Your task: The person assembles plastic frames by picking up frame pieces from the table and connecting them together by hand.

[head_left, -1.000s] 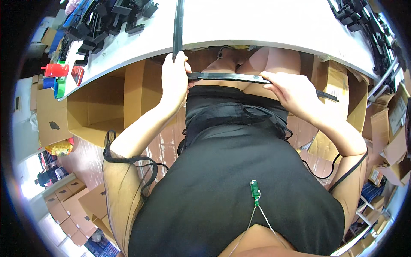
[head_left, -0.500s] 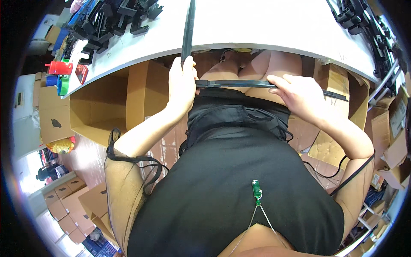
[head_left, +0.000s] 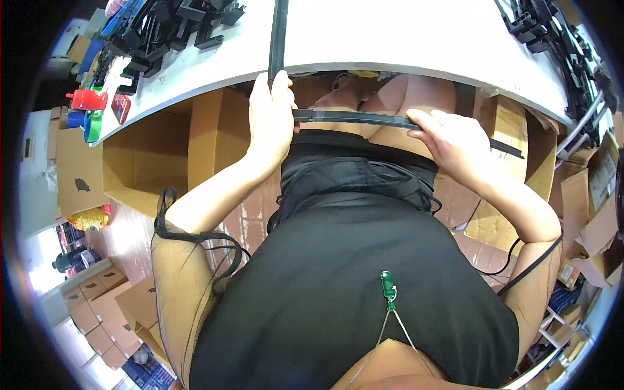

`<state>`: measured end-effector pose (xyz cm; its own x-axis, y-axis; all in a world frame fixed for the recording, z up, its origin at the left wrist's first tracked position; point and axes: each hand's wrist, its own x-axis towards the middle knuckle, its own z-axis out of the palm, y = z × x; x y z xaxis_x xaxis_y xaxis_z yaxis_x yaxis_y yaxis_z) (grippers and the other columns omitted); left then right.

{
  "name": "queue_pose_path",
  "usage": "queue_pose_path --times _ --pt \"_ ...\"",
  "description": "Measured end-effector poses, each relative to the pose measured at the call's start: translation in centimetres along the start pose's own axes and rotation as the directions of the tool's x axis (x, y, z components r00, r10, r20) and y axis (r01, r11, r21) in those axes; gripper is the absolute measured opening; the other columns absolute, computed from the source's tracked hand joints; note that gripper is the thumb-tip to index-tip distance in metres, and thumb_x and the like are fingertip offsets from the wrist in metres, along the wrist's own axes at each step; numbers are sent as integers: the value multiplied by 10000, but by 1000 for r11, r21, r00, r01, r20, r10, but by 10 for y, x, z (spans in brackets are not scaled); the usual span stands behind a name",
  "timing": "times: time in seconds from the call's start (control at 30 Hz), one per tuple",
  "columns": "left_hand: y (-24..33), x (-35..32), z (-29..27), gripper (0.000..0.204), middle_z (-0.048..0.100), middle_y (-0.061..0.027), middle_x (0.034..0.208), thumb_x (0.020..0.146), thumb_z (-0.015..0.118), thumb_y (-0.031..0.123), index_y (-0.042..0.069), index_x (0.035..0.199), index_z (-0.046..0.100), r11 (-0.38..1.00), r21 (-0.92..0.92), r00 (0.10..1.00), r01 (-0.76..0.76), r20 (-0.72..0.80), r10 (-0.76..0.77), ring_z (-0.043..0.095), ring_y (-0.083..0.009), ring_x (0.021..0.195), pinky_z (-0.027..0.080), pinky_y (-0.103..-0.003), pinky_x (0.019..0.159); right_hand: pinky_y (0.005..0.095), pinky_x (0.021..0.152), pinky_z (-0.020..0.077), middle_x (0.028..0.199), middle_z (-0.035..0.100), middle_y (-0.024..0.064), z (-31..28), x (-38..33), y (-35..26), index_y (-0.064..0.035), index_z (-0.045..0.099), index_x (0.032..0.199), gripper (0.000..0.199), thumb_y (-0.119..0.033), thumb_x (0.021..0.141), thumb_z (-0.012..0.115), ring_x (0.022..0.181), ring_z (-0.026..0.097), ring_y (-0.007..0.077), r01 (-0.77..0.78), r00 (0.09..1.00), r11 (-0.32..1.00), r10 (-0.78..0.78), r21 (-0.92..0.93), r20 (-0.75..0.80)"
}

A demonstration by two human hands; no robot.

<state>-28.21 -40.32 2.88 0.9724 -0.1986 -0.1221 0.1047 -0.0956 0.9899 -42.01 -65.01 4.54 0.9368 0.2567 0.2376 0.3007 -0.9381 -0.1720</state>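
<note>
Your left hand (head_left: 270, 120) clamped the corner where two black strips (head_left: 354, 117) met — your right hand (head_left: 455, 146) gripped the horizontal one below the white table (head_left: 403, 39).

Workshop: worktable (head_left: 403, 39), black parts (head_left: 162, 32), cardboard boxes (head_left: 149, 156).

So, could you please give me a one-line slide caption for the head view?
Seated at a white table, left hand and right hand hold a long black strip.
</note>
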Motion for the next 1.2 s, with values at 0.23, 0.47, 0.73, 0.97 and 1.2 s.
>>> queue_pose_path --times 0.23,0.47,0.73,0.97,1.2 --pt "20 19 -4 126 431 28 612 927 541 218 101 944 497 992 -40 992 -117 31 118 400 -60 469 318 -219 358 342 562 493 729 569 85 -7 9 5 -111 585 1112 297 -318 898 571 651 612 255 14 999 1000 -14 6 -41" --pt "55 20 -20 122 458 8 621 975 468 181 69 937 500 958 -94 960 -270 -97 261 430 -77 425 346 -215 357 351 709 505 908 595 63 -40 54 13 -127 606 1082 336 -335 820 643 855 599 243 101 963 979 -141 -180 -229" --pt "59 29 -17 225 430 21 652 1005 440 283 70 948 482 868 -122 839 -481 -351 415 422 -66 484 334 -215 374 464 1019 373 1138 540 82 -65 69 36 -181 620 1157 427 -267 751 723 1118 496 274 53 625 975 -199 -214 -754" --pt "34 44 -33 243 395 20 648 1016 409 278 73 895 454 872 -78 780 -484 -489 389 399 -71 493 347 -218 399 364 869 423 1080 528 132 -58 63 183 1 488 1139 299 -105 877 586 986 511 243 -312 135 869 442 385 -887" --pt "19 44 -33 238 398 18 649 1009 426 281 73 901 467 880 -120 790 -459 -509 343 411 -74 519 345 -219 417 499 908 490 1014 573 263 -108 65 317 43 383 1236 475 -330 950 457 991 589 344 247 57 -161 987 955 152"
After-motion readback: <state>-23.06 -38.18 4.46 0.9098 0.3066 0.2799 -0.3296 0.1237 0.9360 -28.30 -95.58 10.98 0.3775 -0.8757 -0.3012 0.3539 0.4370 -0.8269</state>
